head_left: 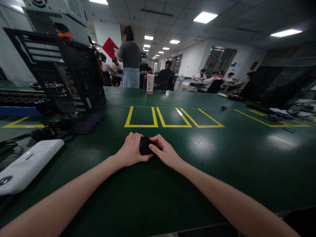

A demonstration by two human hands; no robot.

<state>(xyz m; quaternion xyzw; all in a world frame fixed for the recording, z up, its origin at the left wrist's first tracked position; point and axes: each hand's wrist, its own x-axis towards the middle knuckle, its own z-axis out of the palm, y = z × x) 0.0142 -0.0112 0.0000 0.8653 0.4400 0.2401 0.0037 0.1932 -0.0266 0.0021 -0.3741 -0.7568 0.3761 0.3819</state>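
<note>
A small dark object [144, 146] is between my two hands, low over the green table [148, 197], in front of the yellow taped outlines. My left hand [132, 149] wraps round its left side, with the thumb along the near edge. On its right side, the thumb and fingers of my right hand [164, 151] pinch it. The object looks black and rounded; its details are too dark to tell, and the fingers hide its sides.
An open black computer case [71, 72] stands at the back left, near cables and a white device [32, 164]. A white cup [150, 83] stands at the far edge. A small dark item [223, 108] lies back right. Several people are beyond the table.
</note>
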